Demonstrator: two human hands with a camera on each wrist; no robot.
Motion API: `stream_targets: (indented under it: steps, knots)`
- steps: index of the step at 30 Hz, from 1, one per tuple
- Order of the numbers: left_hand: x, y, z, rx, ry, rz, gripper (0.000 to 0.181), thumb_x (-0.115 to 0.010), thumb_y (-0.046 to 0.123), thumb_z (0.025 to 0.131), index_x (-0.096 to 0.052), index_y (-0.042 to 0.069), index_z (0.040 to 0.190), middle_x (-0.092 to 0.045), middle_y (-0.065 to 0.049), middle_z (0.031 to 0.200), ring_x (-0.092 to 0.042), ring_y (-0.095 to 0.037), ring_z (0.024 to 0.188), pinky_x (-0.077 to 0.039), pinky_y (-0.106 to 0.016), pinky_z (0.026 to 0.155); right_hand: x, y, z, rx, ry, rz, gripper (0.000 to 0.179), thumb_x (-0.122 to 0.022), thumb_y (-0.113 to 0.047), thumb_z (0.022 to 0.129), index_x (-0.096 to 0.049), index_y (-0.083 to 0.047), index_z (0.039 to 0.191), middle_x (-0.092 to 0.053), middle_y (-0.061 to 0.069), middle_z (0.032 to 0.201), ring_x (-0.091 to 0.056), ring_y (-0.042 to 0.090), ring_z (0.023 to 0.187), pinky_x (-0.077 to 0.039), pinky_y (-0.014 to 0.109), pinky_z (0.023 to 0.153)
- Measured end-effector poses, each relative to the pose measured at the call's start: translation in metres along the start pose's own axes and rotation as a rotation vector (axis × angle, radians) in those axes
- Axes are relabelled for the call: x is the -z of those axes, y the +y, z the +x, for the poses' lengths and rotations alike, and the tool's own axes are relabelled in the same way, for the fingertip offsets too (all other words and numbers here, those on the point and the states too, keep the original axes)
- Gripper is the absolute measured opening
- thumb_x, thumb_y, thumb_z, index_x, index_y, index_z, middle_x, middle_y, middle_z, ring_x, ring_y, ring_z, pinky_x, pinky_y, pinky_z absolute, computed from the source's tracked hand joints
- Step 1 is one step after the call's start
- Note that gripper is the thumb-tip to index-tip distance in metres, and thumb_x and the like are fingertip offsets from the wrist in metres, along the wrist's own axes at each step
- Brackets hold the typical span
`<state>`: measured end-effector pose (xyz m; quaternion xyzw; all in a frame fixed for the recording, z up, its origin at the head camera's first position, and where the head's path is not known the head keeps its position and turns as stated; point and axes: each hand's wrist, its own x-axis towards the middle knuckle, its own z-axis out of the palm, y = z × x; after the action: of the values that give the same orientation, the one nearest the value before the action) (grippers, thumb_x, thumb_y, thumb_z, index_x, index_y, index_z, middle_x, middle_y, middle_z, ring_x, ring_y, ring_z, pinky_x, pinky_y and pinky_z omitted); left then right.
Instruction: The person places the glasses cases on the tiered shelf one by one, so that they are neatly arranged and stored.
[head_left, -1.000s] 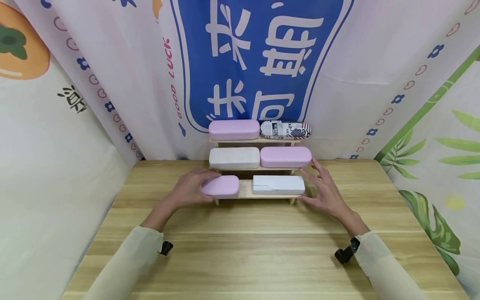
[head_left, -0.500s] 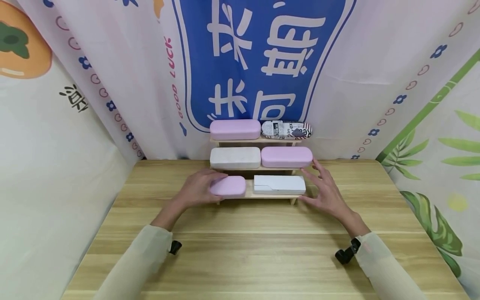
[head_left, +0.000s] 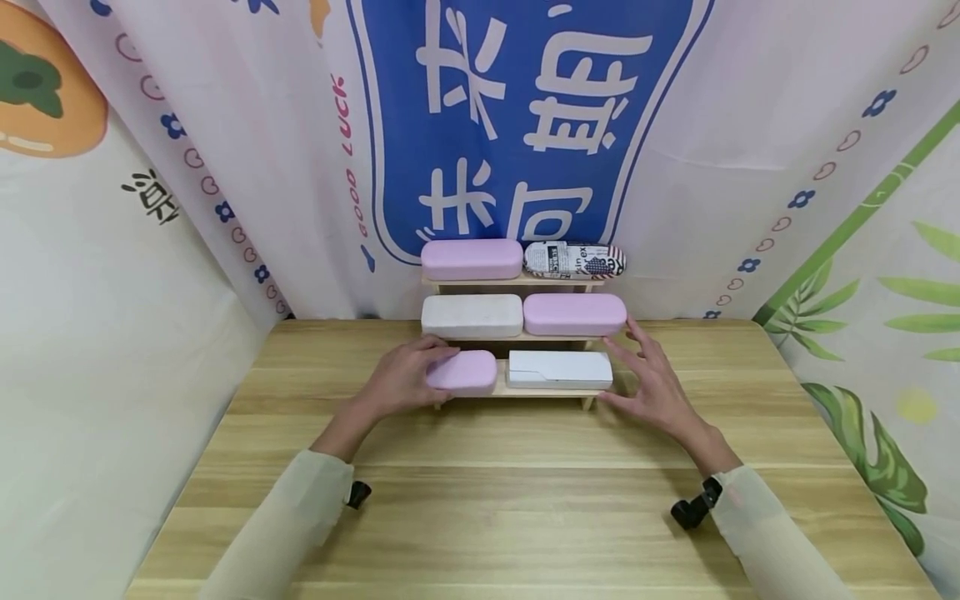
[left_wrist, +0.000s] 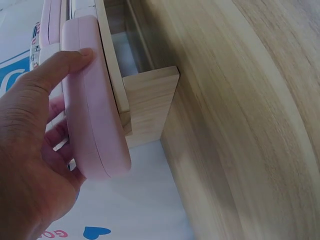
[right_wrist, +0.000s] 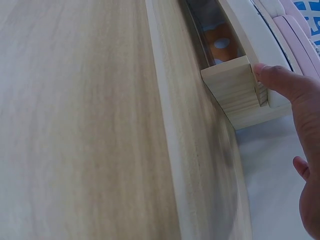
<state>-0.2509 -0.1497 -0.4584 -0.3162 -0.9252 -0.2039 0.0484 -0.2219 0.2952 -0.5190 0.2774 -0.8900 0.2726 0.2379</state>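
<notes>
My left hand point(head_left: 405, 379) grips a pink glasses case point(head_left: 471, 372) at the left part of the bottom shelf. In the left wrist view the thumb lies on the front of that pink case point(left_wrist: 92, 110), with fingers behind it. The case overhangs the left end of the wooden shelf stand point(left_wrist: 150, 97). My right hand point(head_left: 651, 387) is spread at the right end of the stand, beside a white glasses case point(head_left: 559, 369). Its thumb touches the shelf's front corner in the right wrist view; the other fingertips are mostly hidden there.
A pink case point(head_left: 471, 259) and a newsprint-patterned case point(head_left: 573, 260) sit on the top shelf. Below them, the middle shelf bears a pale grey case point(head_left: 472, 316) and another pink case point(head_left: 574, 314). Printed curtains point(head_left: 697, 167) hang behind the wooden table point(head_left: 487, 508).
My left hand has moved right with the pink glasses case along the bottom shelf, narrowing the gap to the white case. The right hand stays at the stand's right end.
</notes>
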Motion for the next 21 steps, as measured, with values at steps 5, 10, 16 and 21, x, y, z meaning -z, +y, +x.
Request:
stream_targets:
  steps: [5, 10, 16, 21]
  knots:
    - [0.0009, 0.0025, -0.0008, -0.009, 0.018, 0.005, 0.073, -0.098, 0.027, 0.073, -0.071, 0.005, 0.137, -0.067, -0.018, 0.138, -0.069, -0.036, 0.118, -0.058, -0.052, 0.096, 0.0003, -0.0005, 0.0006, 0.005, 0.004, 0.008, 0.106, -0.103, -0.019, 0.060, -0.054, -0.006, 0.153, -0.018, 0.026, 0.173, -0.043, 0.055, 0.138, -0.038, 0.076, 0.106]
    - [0.0015, 0.0053, -0.0001, -0.003, 0.017, 0.010, 0.072, -0.098, 0.028, 0.074, -0.071, 0.007, 0.138, -0.069, -0.016, 0.137, -0.069, -0.035, 0.118, -0.058, -0.050, 0.097, 0.0005, -0.0005, 0.0001, -0.001, 0.004, 0.006, 0.106, -0.103, -0.018, 0.061, -0.054, -0.008, 0.154, -0.018, 0.024, 0.174, -0.043, 0.056, 0.137, -0.039, 0.076, 0.105]
    - [-0.0008, 0.0072, 0.0018, -0.009, 0.026, 0.024, 0.071, -0.098, 0.031, 0.075, -0.071, 0.008, 0.137, -0.069, -0.015, 0.138, -0.070, -0.035, 0.119, -0.058, -0.049, 0.097, 0.0005, -0.0005, 0.0004, 0.006, 0.006, 0.013, 0.106, -0.103, -0.019, 0.061, -0.054, -0.005, 0.153, -0.016, 0.021, 0.175, -0.043, 0.057, 0.137, -0.038, 0.076, 0.106]
    - [-0.0036, 0.0075, 0.0021, -0.029, 0.050, 0.048, 0.071, -0.098, 0.032, 0.074, -0.072, 0.008, 0.136, -0.070, -0.015, 0.137, -0.071, -0.034, 0.118, -0.059, -0.049, 0.095, 0.0005, -0.0011, 0.0006, 0.006, 0.004, 0.021, 0.106, -0.103, -0.018, 0.061, -0.053, -0.004, 0.154, -0.015, 0.021, 0.175, -0.043, 0.057, 0.137, -0.038, 0.076, 0.107]
